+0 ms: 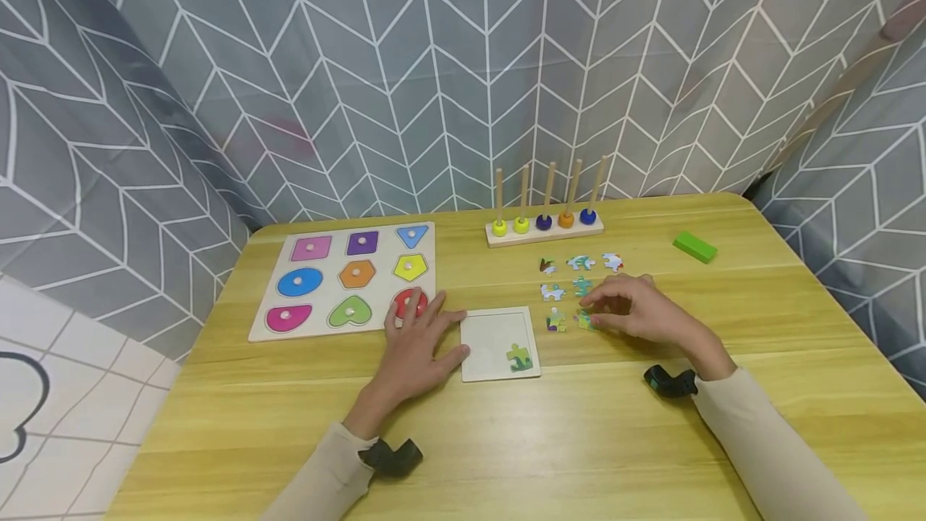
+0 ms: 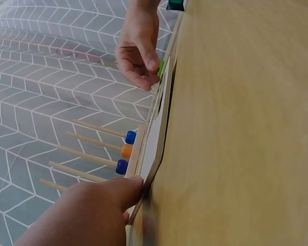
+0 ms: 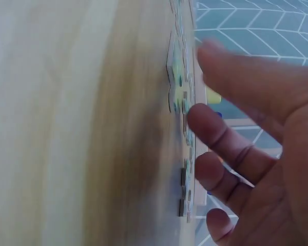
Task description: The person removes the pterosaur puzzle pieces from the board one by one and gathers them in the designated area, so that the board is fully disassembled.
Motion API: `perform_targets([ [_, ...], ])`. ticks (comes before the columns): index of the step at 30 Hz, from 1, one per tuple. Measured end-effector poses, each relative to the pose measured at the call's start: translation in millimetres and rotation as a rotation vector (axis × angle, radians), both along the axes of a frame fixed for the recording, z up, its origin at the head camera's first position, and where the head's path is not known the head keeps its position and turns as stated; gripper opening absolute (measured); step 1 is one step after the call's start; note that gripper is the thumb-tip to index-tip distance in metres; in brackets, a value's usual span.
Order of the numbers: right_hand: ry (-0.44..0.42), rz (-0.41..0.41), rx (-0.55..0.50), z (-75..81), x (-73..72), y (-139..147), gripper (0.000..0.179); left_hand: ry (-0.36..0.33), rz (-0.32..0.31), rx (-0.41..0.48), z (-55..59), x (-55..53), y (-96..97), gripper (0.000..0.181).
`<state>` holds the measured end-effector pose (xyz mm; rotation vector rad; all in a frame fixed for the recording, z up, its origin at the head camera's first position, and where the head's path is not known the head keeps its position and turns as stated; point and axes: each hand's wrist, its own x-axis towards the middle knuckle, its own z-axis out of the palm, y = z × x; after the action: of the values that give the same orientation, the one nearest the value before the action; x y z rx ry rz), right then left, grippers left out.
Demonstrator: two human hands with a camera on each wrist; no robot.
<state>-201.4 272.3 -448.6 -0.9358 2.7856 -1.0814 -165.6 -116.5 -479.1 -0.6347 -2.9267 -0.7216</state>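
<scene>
My left hand (image 1: pixel 415 348) lies with fingers spread at the left side of a square wooden puzzle tray (image 1: pixel 485 344), its thumb and index finger at the tray's edge. In the left wrist view the thumb is against the edge of the tray (image 2: pixel 155 146). One green jigsaw piece (image 1: pixel 518 357) sits in the tray's lower right corner. My right hand (image 1: pixel 633 310) hovers low over the table beside a green-yellow jigsaw piece (image 1: pixel 585 321), fingers bent and apart, nothing between them in the right wrist view. Several other loose pieces, including a white-blue one (image 1: pixel 552 293), lie in rows nearby.
A shape board (image 1: pixel 383 264) with knobbed pieces stands at the left, the left fingertips over its red circle (image 1: pixel 411 305). Behind the pieces is a peg rack (image 1: pixel 499 241) with coloured beads. A green block (image 1: pixel 694 247) lies at back right, near the curtain (image 1: pixel 448 87).
</scene>
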Motion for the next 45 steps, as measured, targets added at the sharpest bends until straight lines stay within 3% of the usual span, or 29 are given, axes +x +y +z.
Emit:
perform_targets([
  [7, 0.039, -0.039, 0.147, -2.3, 1.8, -3, 0.025, 0.001, 0.0, -0.004, -1.2, 0.6, -0.4, 0.052],
  [23, 0.039, -0.023, 0.115, 3.9, 3.5, -6, 0.026, -0.018, -0.002, -0.014, -1.2, -0.6, 0.5, 0.052],
  [32, 0.054, 0.091, 0.038, 7.2, 12.2, -41, 0.028, -0.025, 0.001, -0.019, 0.3, -1.4, 0.3, 0.053],
  [45, 0.077, 0.16, 0.102, 2.3, 28.3, -90, 0.028, -0.013, 0.001, -0.022, -0.4, -1.1, 0.1, 0.052],
])
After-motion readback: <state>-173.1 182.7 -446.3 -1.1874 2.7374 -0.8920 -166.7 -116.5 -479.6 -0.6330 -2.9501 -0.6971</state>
